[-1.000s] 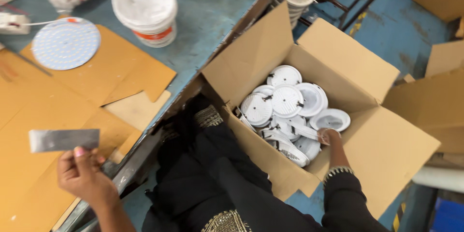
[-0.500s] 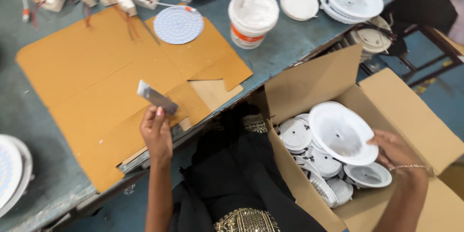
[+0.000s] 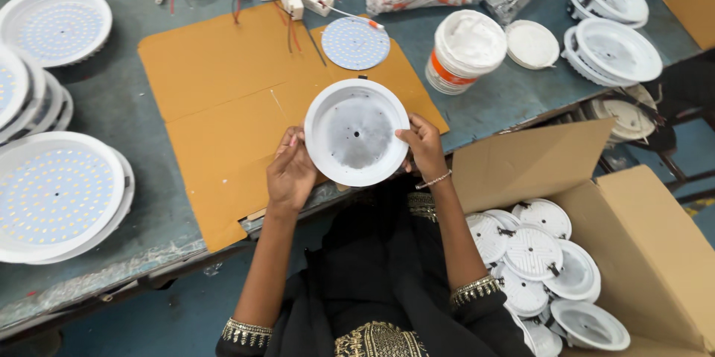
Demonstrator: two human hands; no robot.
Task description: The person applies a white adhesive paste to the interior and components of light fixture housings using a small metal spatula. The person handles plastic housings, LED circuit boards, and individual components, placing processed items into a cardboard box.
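Hands hold a round white lamp housing [image 3: 357, 132] by its rim, open side up, above the brown cardboard sheet [image 3: 223, 89] at the near edge of the table [image 3: 149, 201]. The left hand [image 3: 290, 171] has its grip closed on the left rim, and the right hand [image 3: 424, 147] is closed on the right rim. A round LED disc [image 3: 355, 43] lies just beyond. An open carton [image 3: 640, 230] of white housings stands at the right.

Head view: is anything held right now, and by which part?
Yes. A round white lamp housing, open side up, is held by its rim: left hand on the left edge, right hand on the right edge, over the cardboard sheet.
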